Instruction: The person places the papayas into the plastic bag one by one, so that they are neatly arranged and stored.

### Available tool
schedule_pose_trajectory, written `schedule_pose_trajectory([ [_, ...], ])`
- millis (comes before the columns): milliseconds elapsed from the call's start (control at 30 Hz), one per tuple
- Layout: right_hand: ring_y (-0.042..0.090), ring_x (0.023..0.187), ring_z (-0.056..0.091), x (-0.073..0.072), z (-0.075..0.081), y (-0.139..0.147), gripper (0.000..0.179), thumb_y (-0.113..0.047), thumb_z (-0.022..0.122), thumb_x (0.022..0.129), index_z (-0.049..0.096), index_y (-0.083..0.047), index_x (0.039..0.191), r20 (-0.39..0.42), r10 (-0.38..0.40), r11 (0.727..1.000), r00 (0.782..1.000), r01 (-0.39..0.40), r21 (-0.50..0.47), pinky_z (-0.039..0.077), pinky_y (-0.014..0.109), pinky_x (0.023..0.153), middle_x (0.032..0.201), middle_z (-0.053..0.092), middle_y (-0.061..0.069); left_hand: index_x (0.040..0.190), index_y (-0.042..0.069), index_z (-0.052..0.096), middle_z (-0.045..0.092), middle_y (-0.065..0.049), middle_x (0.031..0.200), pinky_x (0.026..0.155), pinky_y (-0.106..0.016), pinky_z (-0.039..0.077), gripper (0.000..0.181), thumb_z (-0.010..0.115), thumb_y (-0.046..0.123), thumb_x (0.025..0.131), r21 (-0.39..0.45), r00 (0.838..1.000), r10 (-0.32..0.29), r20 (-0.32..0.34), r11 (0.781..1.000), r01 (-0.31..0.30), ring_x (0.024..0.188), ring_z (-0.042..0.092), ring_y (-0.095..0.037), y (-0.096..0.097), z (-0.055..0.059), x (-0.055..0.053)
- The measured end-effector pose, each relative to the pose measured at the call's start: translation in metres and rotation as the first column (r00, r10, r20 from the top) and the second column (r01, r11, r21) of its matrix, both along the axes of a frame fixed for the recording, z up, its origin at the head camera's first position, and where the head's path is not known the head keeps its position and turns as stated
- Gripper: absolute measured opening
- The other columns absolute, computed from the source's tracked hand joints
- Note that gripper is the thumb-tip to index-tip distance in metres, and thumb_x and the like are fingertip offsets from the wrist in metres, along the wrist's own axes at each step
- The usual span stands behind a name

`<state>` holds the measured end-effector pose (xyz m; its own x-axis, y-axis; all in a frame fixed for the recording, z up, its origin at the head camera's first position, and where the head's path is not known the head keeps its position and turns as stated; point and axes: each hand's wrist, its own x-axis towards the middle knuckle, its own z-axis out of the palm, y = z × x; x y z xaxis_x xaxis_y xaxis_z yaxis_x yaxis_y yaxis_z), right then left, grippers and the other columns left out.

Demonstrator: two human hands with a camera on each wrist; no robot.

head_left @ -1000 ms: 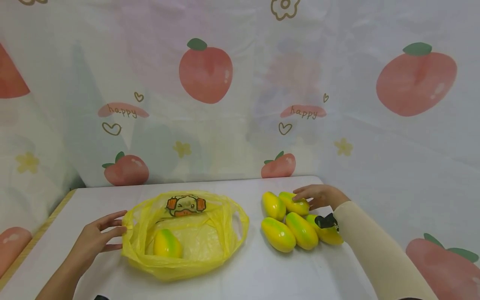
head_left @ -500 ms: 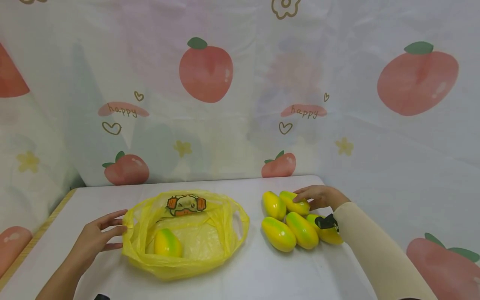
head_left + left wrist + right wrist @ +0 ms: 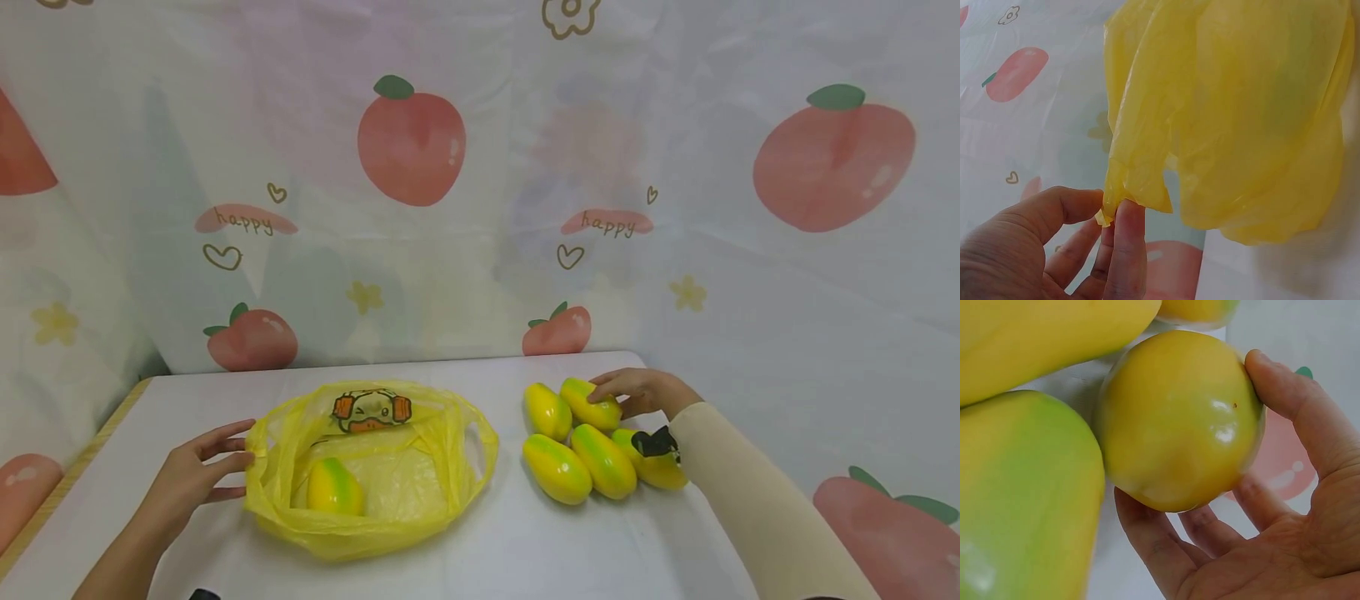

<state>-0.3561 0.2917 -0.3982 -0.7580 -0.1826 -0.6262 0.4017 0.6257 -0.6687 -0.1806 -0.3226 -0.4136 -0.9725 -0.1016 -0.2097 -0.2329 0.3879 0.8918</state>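
Observation:
A yellow plastic bag [image 3: 337, 537] with a cartoon duck face lies mouth-up on the table, one yellow-green mango [image 3: 335, 489] inside. At its left rim my left hand [image 3: 191, 475] pinches the bag's edge between thumb and fingers, clearest in the left wrist view, where the yellow plastic [image 3: 1229, 125] hangs above the fingertips. On the right side, my right hand [image 3: 643, 392] grips the rear mango [image 3: 583, 404] of a group. The right wrist view has thumb and fingers around this mango's end [image 3: 1179, 419]. It appears slightly raised; contact with the table is hidden.
Several other mangoes lie close by: one to the left [image 3: 547, 412], two in front, and one [image 3: 663, 473] partly covered by a black object at the wrist. The white table [image 3: 480, 575] meets a fruit-patterned cloth [image 3: 465, 275] at the back.
My right fingers have closed onto the rear mango, and it has tilted or lifted slightly. My left hand and the bag have stayed in place.

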Motion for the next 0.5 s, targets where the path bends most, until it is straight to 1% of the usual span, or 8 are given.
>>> schedule_pose_trajectory([
  [33, 0.039, 0.131, 0.043, 0.000, 0.001, 0.001, 0.082, -0.027, 0.073, 0.089, 0.029, 0.002, 0.151, -0.003, 0.012, 1.000, 1.000, -0.012, -0.003, 0.045, 0.050, 0.107, 0.151, 0.033, 0.027, 0.153, 0.010, 0.035, 0.045, -0.025, 0.140, 0.079, -0.037, 0.061, 0.074, 0.069, 0.033, 0.092, 0.001, 1.000, 0.002, 0.002, 1.000, -0.002, 0.089, 0.061, 0.000, 0.000, 0.000, 0.000],
  [133, 0.038, 0.131, 0.044, 0.000, 0.006, 0.001, 0.082, -0.027, 0.074, 0.088, 0.030, 0.001, 0.151, -0.007, 0.002, 1.000, 1.000, -0.002, -0.012, 0.046, 0.049, 0.106, 0.152, 0.033, 0.027, 0.153, 0.010, 0.035, 0.045, -0.024, 0.141, 0.079, -0.037, 0.061, 0.073, 0.069, 0.033, 0.092, -0.001, 1.000, 0.007, 0.008, 1.000, -0.007, 0.090, 0.060, -0.001, 0.000, 0.000, -0.001],
  [200, 0.039, 0.132, 0.044, 0.001, 0.010, 0.000, 0.082, -0.027, 0.072, 0.090, 0.027, 0.002, 0.152, -0.010, 0.017, 1.000, 1.000, -0.018, -0.009, 0.046, 0.049, 0.106, 0.153, 0.031, 0.028, 0.153, 0.010, 0.035, 0.045, -0.025, 0.141, 0.079, -0.037, 0.061, 0.074, 0.069, 0.033, 0.092, -0.002, 1.000, 0.009, 0.010, 1.000, -0.009, 0.090, 0.060, -0.001, 0.000, 0.001, -0.001],
  [300, 0.039, 0.131, 0.045, 0.002, 0.017, -0.001, 0.082, -0.027, 0.072, 0.089, 0.028, 0.000, 0.152, -0.006, 0.016, 1.000, 1.000, -0.016, -0.005, 0.046, 0.049, 0.106, 0.153, 0.030, 0.028, 0.153, 0.010, 0.035, 0.044, -0.025, 0.141, 0.079, -0.036, 0.061, 0.074, 0.069, 0.034, 0.092, -0.001, 1.000, 0.008, 0.010, 1.000, -0.008, 0.090, 0.060, -0.001, 0.000, 0.001, -0.001],
  [500, 0.033, 0.123, 0.053, 0.003, 0.030, -0.003, 0.081, -0.027, 0.071, 0.090, 0.027, 0.000, 0.152, -0.015, 0.022, 1.000, 1.000, -0.022, -0.002, 0.045, 0.050, 0.107, 0.152, 0.031, 0.028, 0.153, 0.009, 0.034, 0.044, -0.026, 0.142, 0.079, -0.036, 0.061, 0.074, 0.068, 0.034, 0.093, -0.001, 1.000, -0.005, 0.001, 1.000, 0.005, 0.090, 0.060, 0.001, 0.000, 0.002, 0.000],
])
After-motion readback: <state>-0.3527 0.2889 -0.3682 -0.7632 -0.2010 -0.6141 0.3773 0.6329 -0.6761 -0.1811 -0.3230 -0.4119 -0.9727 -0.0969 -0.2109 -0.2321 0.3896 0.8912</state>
